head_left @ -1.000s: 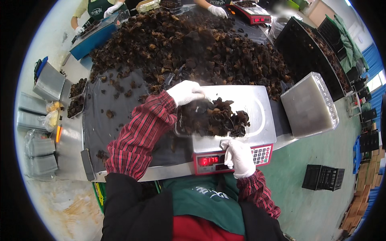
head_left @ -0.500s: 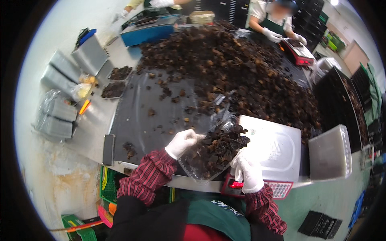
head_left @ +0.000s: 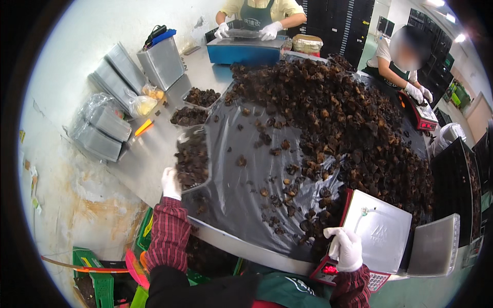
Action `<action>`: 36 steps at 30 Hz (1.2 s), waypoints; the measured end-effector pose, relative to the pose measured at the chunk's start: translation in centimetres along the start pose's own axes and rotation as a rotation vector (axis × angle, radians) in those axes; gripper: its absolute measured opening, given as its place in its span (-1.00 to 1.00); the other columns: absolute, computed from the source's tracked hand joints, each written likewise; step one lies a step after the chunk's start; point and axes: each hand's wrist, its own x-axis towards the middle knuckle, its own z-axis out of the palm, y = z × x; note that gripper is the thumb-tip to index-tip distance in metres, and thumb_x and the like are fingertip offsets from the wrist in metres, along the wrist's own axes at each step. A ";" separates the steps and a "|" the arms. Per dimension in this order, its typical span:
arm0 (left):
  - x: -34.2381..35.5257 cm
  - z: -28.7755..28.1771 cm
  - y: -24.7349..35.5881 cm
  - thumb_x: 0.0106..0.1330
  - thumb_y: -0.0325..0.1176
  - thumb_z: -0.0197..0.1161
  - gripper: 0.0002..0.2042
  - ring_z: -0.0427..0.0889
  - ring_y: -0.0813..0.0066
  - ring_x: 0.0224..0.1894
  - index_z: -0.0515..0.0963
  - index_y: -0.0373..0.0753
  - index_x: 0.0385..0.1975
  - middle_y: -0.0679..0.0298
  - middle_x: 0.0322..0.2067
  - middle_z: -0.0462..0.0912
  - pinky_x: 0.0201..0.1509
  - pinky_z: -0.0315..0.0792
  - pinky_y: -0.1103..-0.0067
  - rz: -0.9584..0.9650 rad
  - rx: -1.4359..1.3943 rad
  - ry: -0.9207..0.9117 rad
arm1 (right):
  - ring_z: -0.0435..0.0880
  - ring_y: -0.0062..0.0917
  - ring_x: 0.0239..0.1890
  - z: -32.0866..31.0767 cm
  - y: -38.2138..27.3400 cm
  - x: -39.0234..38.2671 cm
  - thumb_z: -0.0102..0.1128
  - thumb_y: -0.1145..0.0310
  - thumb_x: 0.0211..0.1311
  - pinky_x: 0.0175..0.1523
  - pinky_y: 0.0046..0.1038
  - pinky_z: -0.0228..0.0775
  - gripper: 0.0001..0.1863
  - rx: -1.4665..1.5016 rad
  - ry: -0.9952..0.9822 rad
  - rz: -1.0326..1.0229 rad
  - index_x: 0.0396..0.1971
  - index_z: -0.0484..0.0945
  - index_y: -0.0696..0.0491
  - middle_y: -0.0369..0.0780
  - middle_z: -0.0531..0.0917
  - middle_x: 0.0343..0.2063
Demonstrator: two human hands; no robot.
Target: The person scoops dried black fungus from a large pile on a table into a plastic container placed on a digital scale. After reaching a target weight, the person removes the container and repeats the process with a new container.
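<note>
- Right hand [head_left: 347,248], 4-5 o'clock: fingers curled at scale [head_left: 380,231]; can't tell if holding anything.
- Table edge [head_left: 246,249]: 7 to 5 o'clock.
- Left hand [head_left: 171,183], 8 o'clock: gripping 1 filled tray [head_left: 209,164], 9 o'clock.
- Sheet [head_left: 231,190]: thinly strewn, room mid-table.
- 2 other trays [head_left: 210,106], 10-11 o'clock.
- 1 heap [head_left: 328,97], 1-3 o'clock.
- 2 co-workers [head_left: 257,18], 12 and 2.

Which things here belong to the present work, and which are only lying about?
Seemingly in use:
clear mushroom-filled tray, held in the left hand
weighing scale, right hand at its edge
heaped wood ear mushrooms
stacked translucent trays beside the scale

Seemingly just lying about:
orange object, kind unclear
plastic bag, yellow contents
</note>
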 end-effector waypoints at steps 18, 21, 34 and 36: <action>21.8 -2.8 -9.1 0.26 -0.51 0.13 -0.94 0.56 0.37 -0.41 0.39 -0.21 -0.38 0.26 -0.44 0.50 -0.28 0.59 0.46 -0.017 -0.010 0.455 | 0.29 -0.72 -0.89 -5.2 -1.6 -0.8 -0.03 0.35 0.33 -0.75 -0.69 0.00 -0.71 -0.064 0.346 -0.030 -0.42 0.60 0.23 -0.32 0.44 -0.86; 24.5 -2.3 -8.7 0.27 -0.52 0.16 -0.94 0.55 0.39 -0.34 0.42 -0.24 -0.34 0.26 -0.38 0.51 -0.22 0.58 0.47 -0.030 -0.073 0.374 | 0.30 -0.72 -0.89 -6.3 -1.5 -1.0 -0.03 0.36 0.32 -0.74 -0.68 0.01 -0.72 -0.035 0.373 -0.023 -0.41 0.60 0.24 -0.32 0.43 -0.86; 16.5 13.3 -6.9 0.06 -0.63 0.11 -0.62 0.52 0.33 -0.01 0.58 -0.28 -0.08 0.16 -0.08 0.58 0.13 0.37 0.50 0.833 0.700 -0.096 | 0.54 -0.07 -0.17 -35.5 -6.0 -10.9 -0.02 0.27 0.38 -0.04 -0.20 0.39 -0.71 -1.858 1.259 -0.185 -0.17 0.50 0.20 0.03 0.57 -0.24; 8.2 24.5 -4.8 0.05 -0.60 0.12 -0.64 0.52 0.26 0.04 0.57 -0.27 -0.09 0.12 -0.07 0.59 0.23 0.33 0.42 0.919 0.827 -0.442 | 0.52 -0.03 -0.18 -42.4 -5.2 -14.3 -0.07 0.16 0.39 -0.06 -0.16 0.35 -0.63 -2.085 1.367 -0.190 -0.21 0.49 0.21 0.06 0.55 -0.26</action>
